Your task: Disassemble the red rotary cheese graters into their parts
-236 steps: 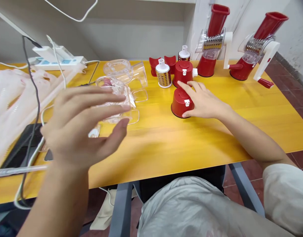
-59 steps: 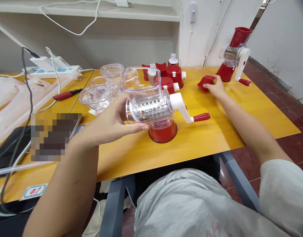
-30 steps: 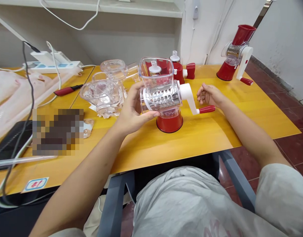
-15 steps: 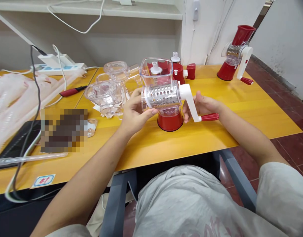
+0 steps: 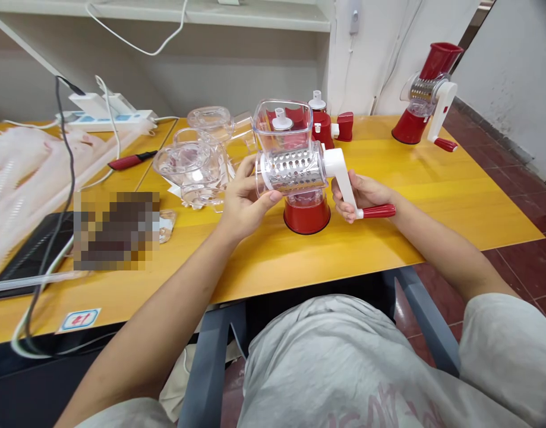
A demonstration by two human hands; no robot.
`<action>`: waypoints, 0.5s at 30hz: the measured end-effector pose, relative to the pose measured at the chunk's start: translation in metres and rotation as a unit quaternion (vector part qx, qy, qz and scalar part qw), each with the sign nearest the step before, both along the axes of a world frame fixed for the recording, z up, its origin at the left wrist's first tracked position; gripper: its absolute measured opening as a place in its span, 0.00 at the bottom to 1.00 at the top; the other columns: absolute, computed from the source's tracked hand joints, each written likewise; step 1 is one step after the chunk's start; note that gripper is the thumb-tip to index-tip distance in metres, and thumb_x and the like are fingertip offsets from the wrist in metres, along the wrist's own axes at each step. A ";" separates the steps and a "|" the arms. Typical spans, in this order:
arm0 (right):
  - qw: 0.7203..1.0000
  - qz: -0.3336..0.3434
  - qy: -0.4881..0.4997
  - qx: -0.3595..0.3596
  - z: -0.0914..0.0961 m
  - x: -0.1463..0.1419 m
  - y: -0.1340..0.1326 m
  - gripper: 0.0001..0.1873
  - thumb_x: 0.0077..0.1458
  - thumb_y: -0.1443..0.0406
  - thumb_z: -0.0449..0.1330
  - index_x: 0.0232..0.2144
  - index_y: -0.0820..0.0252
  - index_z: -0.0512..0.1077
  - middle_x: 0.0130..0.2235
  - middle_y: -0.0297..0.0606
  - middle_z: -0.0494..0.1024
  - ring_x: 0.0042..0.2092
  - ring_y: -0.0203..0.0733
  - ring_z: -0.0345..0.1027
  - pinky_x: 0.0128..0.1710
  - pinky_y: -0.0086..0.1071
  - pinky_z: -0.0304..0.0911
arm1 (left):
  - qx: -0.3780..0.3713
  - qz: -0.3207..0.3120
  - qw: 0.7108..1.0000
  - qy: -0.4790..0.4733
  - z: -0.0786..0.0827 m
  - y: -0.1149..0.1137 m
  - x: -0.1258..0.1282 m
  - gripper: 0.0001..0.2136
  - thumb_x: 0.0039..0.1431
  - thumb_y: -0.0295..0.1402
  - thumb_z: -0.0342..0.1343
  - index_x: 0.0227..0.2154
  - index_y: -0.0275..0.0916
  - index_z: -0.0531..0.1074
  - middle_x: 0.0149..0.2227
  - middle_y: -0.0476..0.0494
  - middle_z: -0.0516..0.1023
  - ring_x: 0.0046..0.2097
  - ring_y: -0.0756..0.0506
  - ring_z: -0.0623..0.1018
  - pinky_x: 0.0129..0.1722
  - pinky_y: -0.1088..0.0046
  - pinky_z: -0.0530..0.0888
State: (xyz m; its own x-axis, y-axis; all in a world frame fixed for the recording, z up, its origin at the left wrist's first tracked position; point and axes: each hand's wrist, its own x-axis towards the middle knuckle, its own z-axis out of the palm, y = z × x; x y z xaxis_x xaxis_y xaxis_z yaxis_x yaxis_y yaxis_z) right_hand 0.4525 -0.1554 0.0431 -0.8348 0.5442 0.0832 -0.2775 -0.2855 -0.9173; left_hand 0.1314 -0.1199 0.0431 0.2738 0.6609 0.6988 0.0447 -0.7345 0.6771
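Observation:
In front of me a rotary grater (image 5: 294, 169) stands upright on its round red base. Its body is clear plastic, with a perforated metal drum lying sideways inside. My left hand (image 5: 248, 205) is closed round the clear housing at the drum's left end, thumb in front. On the right side hangs a white crank (image 5: 343, 175) with a red handle (image 5: 377, 211). My right hand (image 5: 359, 193) has its fingers closed on the crank arm, partly behind it. The clear hopper on top has no red chute in it.
Clear plastic housings (image 5: 190, 163) lie left of the grater. Red bases and parts (image 5: 324, 128) stand behind it. A complete red grater (image 5: 422, 95) is at the back right. Cables, a power strip (image 5: 107, 120), a red-handled knife (image 5: 132, 160) and plastic bags (image 5: 36, 169) cover the left side.
My right hand has moved from beside the crank, fingers loose, to closing on the crank arm. The left hand keeps its hold on the housing. The view has shifted slightly.

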 end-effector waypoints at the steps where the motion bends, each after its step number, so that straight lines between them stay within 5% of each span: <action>1: 1.000 -0.001 -0.004 0.001 0.001 0.000 0.000 0.32 0.72 0.36 0.58 0.45 0.60 0.67 0.30 0.32 0.80 0.30 0.34 0.80 0.33 0.27 0.79 | -0.003 -0.001 1.000 0.005 0.000 -0.001 0.000 0.34 0.58 0.72 0.70 0.26 0.42 0.82 0.58 0.34 0.83 0.64 0.29 0.81 0.73 0.44 0.76; 6: 1.000 -0.006 -0.008 0.011 0.002 -0.001 -0.001 0.33 0.71 0.35 0.59 0.44 0.59 0.67 0.29 0.32 0.79 0.26 0.32 0.74 0.28 0.24 0.71 | 0.004 -0.020 1.000 -0.005 -0.005 0.001 -0.001 0.36 0.63 0.68 0.69 0.17 0.42 0.69 0.45 0.35 0.83 0.55 0.31 0.83 0.66 0.44 0.79; 15: 1.000 0.007 0.022 -0.018 0.007 -0.001 -0.007 0.26 0.71 0.43 0.65 0.45 0.60 0.69 0.29 0.31 0.76 0.28 0.31 0.70 0.30 0.25 0.71 | -0.025 -0.008 0.999 -0.028 -0.013 0.005 0.001 0.36 0.58 0.71 0.71 0.17 0.43 0.73 0.35 0.37 0.81 0.54 0.31 0.83 0.61 0.49 0.80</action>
State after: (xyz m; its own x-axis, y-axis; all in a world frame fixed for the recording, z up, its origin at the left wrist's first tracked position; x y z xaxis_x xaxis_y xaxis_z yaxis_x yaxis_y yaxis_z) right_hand 0.4515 -0.1627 0.0498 -0.8384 0.5358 0.0996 -0.3125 -0.3229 -0.8934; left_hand 0.1321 -0.1148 0.0299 0.2450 0.6917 0.6794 -0.0055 -0.6997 0.7144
